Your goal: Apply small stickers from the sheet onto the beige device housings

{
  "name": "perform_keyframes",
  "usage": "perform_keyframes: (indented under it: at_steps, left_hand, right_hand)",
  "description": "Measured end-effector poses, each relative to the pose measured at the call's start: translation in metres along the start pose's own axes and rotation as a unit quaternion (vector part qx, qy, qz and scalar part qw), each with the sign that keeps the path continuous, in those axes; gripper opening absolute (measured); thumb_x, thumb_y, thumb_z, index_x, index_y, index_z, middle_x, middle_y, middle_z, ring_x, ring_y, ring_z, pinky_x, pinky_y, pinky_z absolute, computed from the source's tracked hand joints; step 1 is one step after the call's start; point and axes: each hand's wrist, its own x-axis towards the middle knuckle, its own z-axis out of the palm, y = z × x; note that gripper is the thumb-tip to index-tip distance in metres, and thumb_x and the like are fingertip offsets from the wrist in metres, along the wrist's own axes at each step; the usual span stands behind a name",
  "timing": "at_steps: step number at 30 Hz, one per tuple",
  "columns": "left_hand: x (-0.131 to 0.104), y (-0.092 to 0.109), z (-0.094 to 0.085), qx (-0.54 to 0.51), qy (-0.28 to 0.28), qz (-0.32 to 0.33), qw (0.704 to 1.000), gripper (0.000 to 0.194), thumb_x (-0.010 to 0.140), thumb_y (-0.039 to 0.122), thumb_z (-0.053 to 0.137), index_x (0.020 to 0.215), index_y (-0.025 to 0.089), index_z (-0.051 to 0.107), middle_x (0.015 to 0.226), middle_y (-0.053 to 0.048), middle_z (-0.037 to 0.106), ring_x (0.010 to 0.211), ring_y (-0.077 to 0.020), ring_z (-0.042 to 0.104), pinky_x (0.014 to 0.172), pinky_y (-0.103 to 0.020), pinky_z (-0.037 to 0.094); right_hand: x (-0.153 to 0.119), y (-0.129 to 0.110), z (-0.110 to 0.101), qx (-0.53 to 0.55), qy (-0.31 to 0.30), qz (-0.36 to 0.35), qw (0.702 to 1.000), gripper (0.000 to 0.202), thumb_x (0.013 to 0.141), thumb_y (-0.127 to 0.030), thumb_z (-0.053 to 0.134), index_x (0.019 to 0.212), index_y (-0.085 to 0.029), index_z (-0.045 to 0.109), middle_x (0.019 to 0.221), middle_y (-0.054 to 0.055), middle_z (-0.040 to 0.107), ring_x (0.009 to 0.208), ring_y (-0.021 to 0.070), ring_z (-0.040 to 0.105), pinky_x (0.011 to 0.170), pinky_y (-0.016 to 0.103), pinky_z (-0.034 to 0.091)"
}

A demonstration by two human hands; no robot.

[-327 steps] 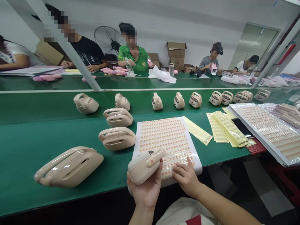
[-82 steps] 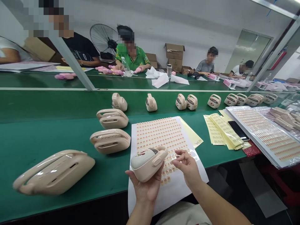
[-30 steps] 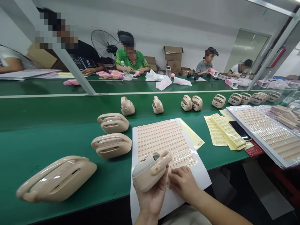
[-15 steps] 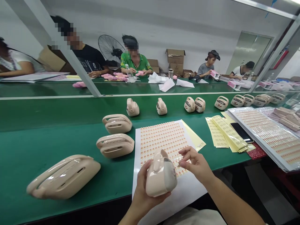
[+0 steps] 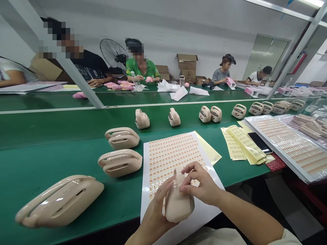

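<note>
Over the sticker sheet (image 5: 204, 211), the left hand (image 5: 157, 206) wraps a beige unit (image 5: 177, 206); the right hand (image 5: 201, 183), half closed, has its fingertips at the handle (image 5: 179, 179), pinching what I can't tell. Probably light, stiff, slick; best held round the body.

Open lane: green bench (image 5: 58, 156), left, behind the front unit (image 5: 63, 204). Second lane: green stretch between the yellow sheet (image 5: 209, 149) and yellow strips (image 5: 246, 144). Obstacles: two units (image 5: 121, 163) just left of the sticker sheet (image 5: 171, 153); far units (image 5: 174, 117), gaps between some; stack (image 5: 283, 146), right; left hand (image 5: 157, 204), right hand (image 5: 201, 183) and held unit (image 5: 176, 204) over the sticker sheet's near part.
</note>
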Motion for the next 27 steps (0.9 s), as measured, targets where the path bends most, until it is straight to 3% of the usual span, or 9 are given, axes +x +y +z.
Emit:
perform_keyframes:
  at_steps: [4, 9, 12, 16, 20, 24, 27]
  left_hand:
    - [-0.004, -0.006, 0.0, -0.006, -0.009, -0.01, 1.0, 0.094, 0.051, 0.015, 0.077, 0.133, 0.036, 0.037, 0.132, -0.007, 0.052, 0.111, -0.037, 0.054, 0.087, -0.05, 0.05]
    - [-0.019, -0.023, 0.007, -0.003, 0.019, -0.035, 0.999, 0.095, 0.046, 0.024, 0.08, 0.132, 0.034, 0.039, 0.126, -0.008, 0.056, 0.105, -0.0374, 0.058, 0.082, -0.048, 0.053]
    - [-0.021, -0.021, 0.006, 0.011, 0.017, -0.042, 0.999, 0.095, 0.047, 0.026, 0.08, 0.132, 0.035, 0.039, 0.123, -0.009, 0.058, 0.103, -0.0376, 0.059, 0.081, -0.048, 0.053]
    - [-0.013, -0.008, 0.0, 0.032, -0.016, -0.037, 0.999, 0.094, 0.051, 0.019, 0.076, 0.133, 0.037, 0.033, 0.127, -0.007, 0.054, 0.11, -0.0374, 0.054, 0.087, -0.049, 0.05]
    - [-0.011, -0.003, -0.002, 0.058, -0.042, -0.031, 0.997, 0.092, 0.058, 0.021, 0.072, 0.136, 0.036, 0.026, 0.13, -0.009, 0.05, 0.111, -0.0357, 0.054, 0.086, -0.049, 0.051]
    - [-0.015, -0.009, 0.002, 0.062, -0.033, -0.017, 0.997, 0.087, 0.06, 0.024, 0.069, 0.136, 0.031, 0.027, 0.128, -0.011, 0.051, 0.109, -0.0352, 0.056, 0.084, -0.049, 0.052]
    - [-0.015, -0.014, 0.003, 0.048, -0.007, 0.011, 0.999, 0.086, 0.06, 0.031, 0.07, 0.136, 0.031, 0.029, 0.13, -0.01, 0.051, 0.108, -0.036, 0.056, 0.083, -0.049, 0.053]
  right_hand:
    - [0.0, 0.0, -0.002, -0.065, -0.007, -0.061, 0.996, 0.011, 0.069, -0.02, 0.072, 0.065, -0.021, 0.062, 0.097, 0.004, 0.052, 0.099, 0.0197, 0.052, 0.092, 0.042, 0.043]
    - [-0.001, 0.003, -0.002, -0.092, -0.001, -0.1, 0.991, 0.01, 0.072, -0.019, 0.07, 0.066, -0.021, 0.062, 0.095, 0.004, 0.054, 0.096, 0.0179, 0.055, 0.088, 0.038, 0.048]
    - [-0.001, 0.005, -0.001, -0.111, 0.013, -0.132, 0.985, 0.009, 0.075, -0.021, 0.068, 0.068, -0.021, 0.061, 0.094, 0.004, 0.055, 0.094, 0.017, 0.056, 0.085, 0.035, 0.05]
    - [-0.004, 0.007, 0.0, -0.168, 0.03, -0.24, 0.956, 0.009, 0.083, -0.026, 0.058, 0.077, -0.021, 0.062, 0.097, 0.006, 0.057, 0.095, 0.0165, 0.056, 0.081, 0.031, 0.051]
    - [-0.01, 0.009, -0.004, -0.249, 0.022, -0.318, 0.915, 0.018, 0.089, -0.029, 0.048, 0.1, -0.02, 0.059, 0.103, 0.01, 0.058, 0.098, 0.018, 0.056, 0.08, 0.03, 0.051]
    - [-0.012, 0.014, -0.009, -0.302, -0.015, -0.319, 0.898, 0.031, 0.089, -0.032, 0.049, 0.118, -0.02, 0.052, 0.113, 0.014, 0.055, 0.104, 0.021, 0.054, 0.084, 0.033, 0.05]
    - [-0.005, 0.015, -0.012, -0.252, -0.058, -0.212, 0.942, 0.062, 0.079, -0.042, 0.062, 0.132, -0.022, 0.037, 0.132, 0.015, 0.04, 0.123, 0.0255, 0.04, 0.099, 0.041, 0.04]
